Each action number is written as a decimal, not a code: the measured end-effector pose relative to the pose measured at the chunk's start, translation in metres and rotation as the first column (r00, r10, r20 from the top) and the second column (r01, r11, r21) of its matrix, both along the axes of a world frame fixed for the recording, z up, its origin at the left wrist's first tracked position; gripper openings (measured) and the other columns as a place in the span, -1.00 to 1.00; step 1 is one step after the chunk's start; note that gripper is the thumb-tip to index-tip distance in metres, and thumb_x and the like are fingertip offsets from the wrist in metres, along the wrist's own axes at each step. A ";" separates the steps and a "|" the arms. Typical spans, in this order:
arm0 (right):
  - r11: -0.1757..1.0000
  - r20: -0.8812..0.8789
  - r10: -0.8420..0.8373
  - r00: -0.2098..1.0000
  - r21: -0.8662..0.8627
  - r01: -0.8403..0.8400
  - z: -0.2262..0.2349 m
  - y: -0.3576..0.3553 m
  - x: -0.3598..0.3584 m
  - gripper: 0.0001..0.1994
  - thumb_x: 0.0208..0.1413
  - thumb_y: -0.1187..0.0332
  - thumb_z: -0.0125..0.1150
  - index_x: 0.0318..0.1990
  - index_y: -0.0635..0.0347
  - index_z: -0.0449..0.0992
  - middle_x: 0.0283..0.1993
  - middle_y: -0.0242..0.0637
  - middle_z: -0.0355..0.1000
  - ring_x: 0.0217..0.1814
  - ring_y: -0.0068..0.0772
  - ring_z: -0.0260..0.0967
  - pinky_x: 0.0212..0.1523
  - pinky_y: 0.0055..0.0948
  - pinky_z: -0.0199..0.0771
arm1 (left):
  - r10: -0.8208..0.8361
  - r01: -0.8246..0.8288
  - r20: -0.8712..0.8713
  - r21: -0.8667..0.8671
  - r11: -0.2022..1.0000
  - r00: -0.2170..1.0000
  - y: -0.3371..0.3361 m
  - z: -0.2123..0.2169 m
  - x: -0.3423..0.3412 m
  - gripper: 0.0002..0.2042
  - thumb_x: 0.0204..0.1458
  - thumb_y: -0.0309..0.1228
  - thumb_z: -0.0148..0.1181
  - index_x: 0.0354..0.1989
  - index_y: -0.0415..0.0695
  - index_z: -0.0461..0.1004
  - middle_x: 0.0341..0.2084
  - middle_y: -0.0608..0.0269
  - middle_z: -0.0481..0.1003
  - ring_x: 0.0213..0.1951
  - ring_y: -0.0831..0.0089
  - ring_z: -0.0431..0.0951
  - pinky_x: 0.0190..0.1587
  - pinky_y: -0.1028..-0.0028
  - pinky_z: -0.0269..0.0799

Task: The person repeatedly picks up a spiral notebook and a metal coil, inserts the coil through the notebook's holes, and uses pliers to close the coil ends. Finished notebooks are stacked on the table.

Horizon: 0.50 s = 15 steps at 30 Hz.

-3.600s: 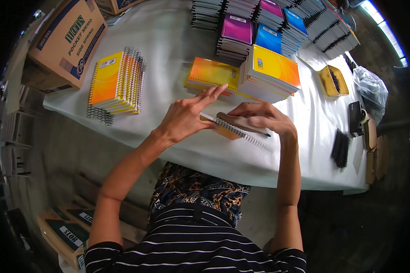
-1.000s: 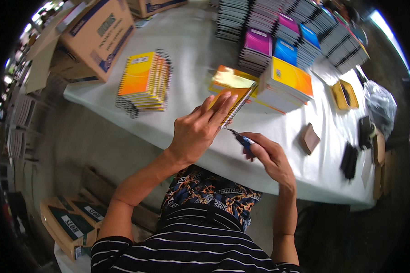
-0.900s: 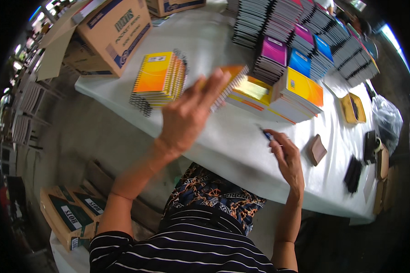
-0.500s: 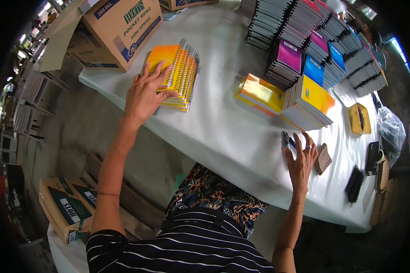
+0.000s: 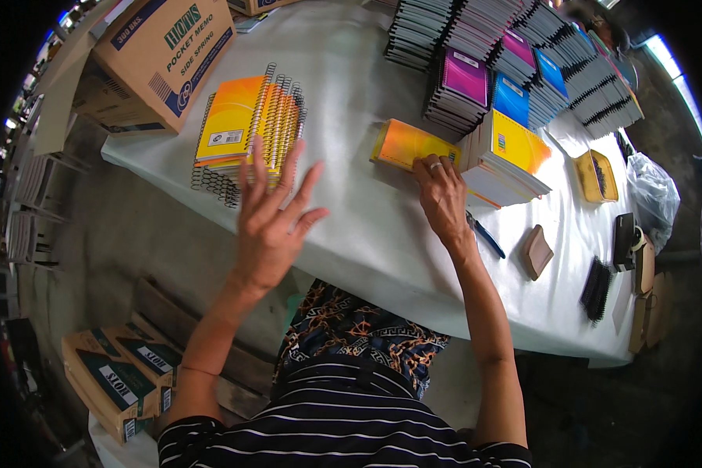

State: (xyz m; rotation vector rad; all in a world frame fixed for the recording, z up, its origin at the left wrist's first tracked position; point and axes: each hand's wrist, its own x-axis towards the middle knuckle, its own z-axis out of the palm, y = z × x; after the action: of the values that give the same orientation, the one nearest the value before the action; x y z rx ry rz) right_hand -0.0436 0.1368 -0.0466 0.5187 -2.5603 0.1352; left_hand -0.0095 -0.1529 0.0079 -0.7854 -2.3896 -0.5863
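My left hand point(image 5: 273, 222) hovers with fingers spread just in front of a stack of spiral notebooks point(image 5: 230, 129) with yellow-orange covers and wire coils. It holds nothing. At the middle of the table my right hand point(image 5: 443, 195) has its fingers drawn together on the near edge of a yellow-orange notebook point(image 5: 417, 147) on a low stack; the fingertips are partly hidden. Right beside it stands a taller block of yellow notebooks point(image 5: 507, 160), with white page edges showing. Blue-handled pliers point(image 5: 485, 234) lie on the table by my right wrist.
Tall stacks of notebooks point(image 5: 464, 86) fill the back right. Further right are a yellow tray point(image 5: 597, 175), a brown block point(image 5: 537, 252), black coils point(image 5: 597, 288) and a clear plastic bag point(image 5: 651, 195). An open carton point(image 5: 160, 66) stands back left; more cartons point(image 5: 121, 374) sit lower left.
My left hand has come off the spiral notebook stack and moved nearer to me. My right hand has gone from beside the pliers to the low notebook stack, further left and away.
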 end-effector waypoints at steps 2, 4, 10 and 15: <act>0.997 0.094 -0.032 0.995 -0.069 0.038 0.010 -0.003 -0.001 -0.83 -0.07 0.50 0.21 -0.26 0.27 0.52 -0.22 -0.15 0.42 -0.10 -0.14 0.39 -0.14 -0.21 0.45 | -0.074 0.068 0.116 0.056 0.996 0.990 0.024 -0.016 0.009 -0.30 -0.13 -0.29 0.37 0.29 -0.03 0.31 0.36 0.24 0.18 0.42 -0.10 -0.06 0.31 -0.15 -0.02; 0.992 0.118 -0.019 0.993 -0.120 0.033 0.016 -0.003 -0.004 -0.87 -0.08 0.50 0.24 -0.32 0.25 0.56 -0.24 -0.16 0.44 -0.13 -0.14 0.42 -0.18 -0.19 0.46 | -0.171 0.141 0.231 0.140 0.980 0.958 0.049 -0.029 0.014 -0.28 -0.14 -0.32 0.38 0.29 -0.06 0.30 0.38 0.23 0.15 0.44 -0.04 -0.08 0.36 -0.08 -0.07; 0.977 0.159 0.025 0.987 -0.214 0.009 0.028 0.003 -0.016 -0.91 -0.10 0.42 0.34 -0.47 0.26 0.62 -0.39 -0.16 0.46 -0.32 -0.07 0.47 -0.28 -0.16 0.47 | -0.258 0.197 0.295 0.222 0.955 0.920 0.091 -0.067 0.016 -0.24 -0.11 -0.34 0.38 0.33 -0.07 0.21 0.39 0.24 0.11 0.44 -0.03 -0.09 0.35 -0.08 -0.02; 0.972 0.246 0.078 0.966 -0.234 -0.019 0.042 0.009 -0.022 -0.88 -0.15 0.41 0.39 -0.46 0.29 0.63 -0.40 -0.13 0.48 -0.37 -0.05 0.49 -0.31 -0.17 0.48 | -0.267 0.201 0.329 0.223 0.954 0.906 0.093 -0.074 0.022 -0.28 -0.10 -0.35 0.37 0.31 -0.08 0.24 0.38 0.23 0.13 0.43 -0.04 -0.09 0.34 -0.11 0.00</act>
State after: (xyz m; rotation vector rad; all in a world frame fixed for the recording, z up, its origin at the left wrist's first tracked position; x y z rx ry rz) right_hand -0.0654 0.1457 -0.0045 0.5024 -2.7298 0.5427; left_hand 0.0121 -0.0602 -0.0661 -0.9599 -2.5268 -1.1188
